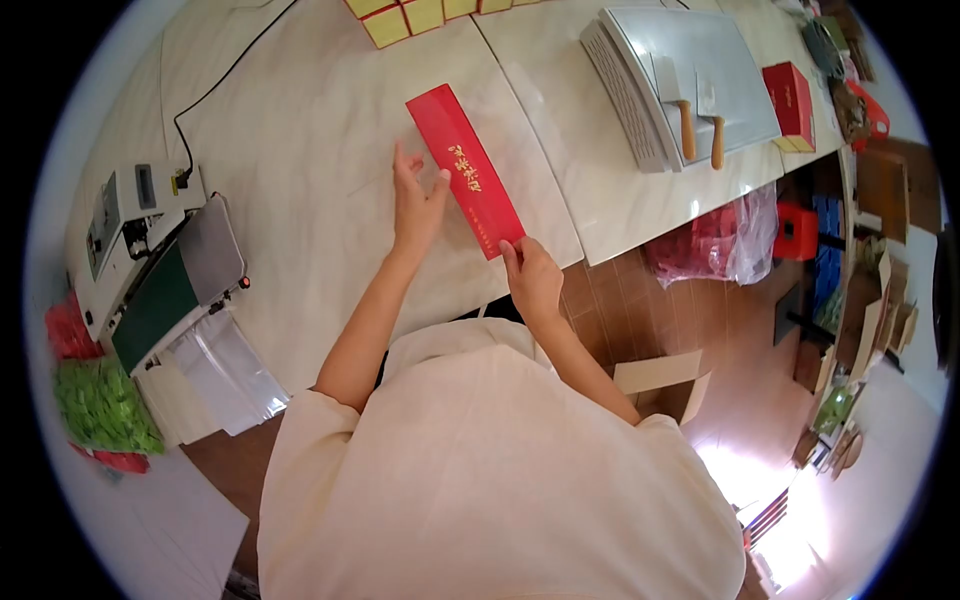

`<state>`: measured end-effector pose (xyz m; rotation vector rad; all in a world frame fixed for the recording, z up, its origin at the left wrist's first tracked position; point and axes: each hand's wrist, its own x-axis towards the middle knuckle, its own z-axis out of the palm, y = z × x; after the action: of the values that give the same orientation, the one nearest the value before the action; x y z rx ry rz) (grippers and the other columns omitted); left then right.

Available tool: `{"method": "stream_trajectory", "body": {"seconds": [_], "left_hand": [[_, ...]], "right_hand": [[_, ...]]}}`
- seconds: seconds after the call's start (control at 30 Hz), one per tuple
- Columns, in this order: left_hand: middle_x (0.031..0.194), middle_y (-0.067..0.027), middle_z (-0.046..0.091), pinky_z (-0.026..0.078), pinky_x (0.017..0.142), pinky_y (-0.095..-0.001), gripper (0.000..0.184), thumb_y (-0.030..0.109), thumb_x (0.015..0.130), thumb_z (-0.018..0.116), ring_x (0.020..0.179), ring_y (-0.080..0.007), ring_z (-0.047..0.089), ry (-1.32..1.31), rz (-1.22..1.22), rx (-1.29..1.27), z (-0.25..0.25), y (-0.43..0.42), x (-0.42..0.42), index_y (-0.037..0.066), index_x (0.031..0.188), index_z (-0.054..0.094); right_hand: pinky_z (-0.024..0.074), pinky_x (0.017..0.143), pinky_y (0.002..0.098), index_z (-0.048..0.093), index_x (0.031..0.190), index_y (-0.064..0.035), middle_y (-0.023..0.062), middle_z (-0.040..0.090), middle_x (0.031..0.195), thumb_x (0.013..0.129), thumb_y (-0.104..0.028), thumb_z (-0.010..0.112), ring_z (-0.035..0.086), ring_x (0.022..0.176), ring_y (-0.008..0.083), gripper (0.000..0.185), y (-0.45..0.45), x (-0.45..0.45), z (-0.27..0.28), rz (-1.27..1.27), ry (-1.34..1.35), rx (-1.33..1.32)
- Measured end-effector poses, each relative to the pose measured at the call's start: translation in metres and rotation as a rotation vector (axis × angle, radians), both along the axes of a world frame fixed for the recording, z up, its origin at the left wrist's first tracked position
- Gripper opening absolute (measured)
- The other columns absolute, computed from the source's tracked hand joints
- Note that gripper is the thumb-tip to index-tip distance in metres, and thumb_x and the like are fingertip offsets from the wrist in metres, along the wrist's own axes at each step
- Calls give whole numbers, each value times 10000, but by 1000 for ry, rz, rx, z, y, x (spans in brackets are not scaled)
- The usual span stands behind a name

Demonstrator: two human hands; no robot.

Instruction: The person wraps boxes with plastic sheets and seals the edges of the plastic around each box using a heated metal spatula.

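A long flat red box (pixel 462 165) with gold lettering lies slantwise before me, over the pale marbled table (pixel 320 130). My right hand (pixel 534 280) grips its near end, thumb on the top face and fingers underneath. At the box's left side is my left hand (pixel 418 205), its fingers spread and its thumb tip at the box's edge. Whether that thumb presses on the box, I cannot tell.
A sealing-type machine (pixel 150 250) with a black cord stands at the left, above clear plastic bags (pixel 225 370). Two wooden-handled scrapers (pixel 687 130) lie on a metal-topped unit (pixel 740 90) at right. Yellow-and-red boxes (pixel 420 15) sit at the back. An open carton (pixel 665 385) is on the floor.
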<state>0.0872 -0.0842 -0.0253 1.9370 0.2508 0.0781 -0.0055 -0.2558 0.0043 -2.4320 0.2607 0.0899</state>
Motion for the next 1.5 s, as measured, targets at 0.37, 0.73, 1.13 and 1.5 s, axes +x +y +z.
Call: {"method": "stream_trajectory", "body": {"seconds": [0.37,0.73,1.13,1.5], "left_hand": [[1471,-248,348,371,1112,-396,841,291,988,572,1353,-309,409,251,-21,-329,-35,-15,5,-41,1524,16],[1447,-145,399,440,985,-445,1027,560,926,583,1192,-235,505,765,32,-953,-13,0,0,84,1553,-77],[1492,-104,399,269,1132,-398,709,533,964,492,1385,-210,359,641,198,-946,-81,23,-57,101,1499,321],[1332,-81,570,383,1042,-376,530,453,1017,416,1237,-192,536,469,307,-1004,-48,30,-76,90,1399,462]], "right_hand": [[465,866,478,533,1226,-32,222,566,1168,905,-355,664,548,1083,391,474,-20,24,6,134,-154,-110],[488,777,491,301,1532,-193,334,326,1428,803,-272,698,514,1104,427,834,50,81,-20,429,-165,-441],[422,959,435,244,1560,-186,261,427,1231,815,-150,701,496,1019,360,875,-27,115,-34,380,-36,169],[388,1016,443,396,1501,-151,208,471,1337,810,-62,664,470,1166,380,746,-78,175,126,544,-311,113]]}}
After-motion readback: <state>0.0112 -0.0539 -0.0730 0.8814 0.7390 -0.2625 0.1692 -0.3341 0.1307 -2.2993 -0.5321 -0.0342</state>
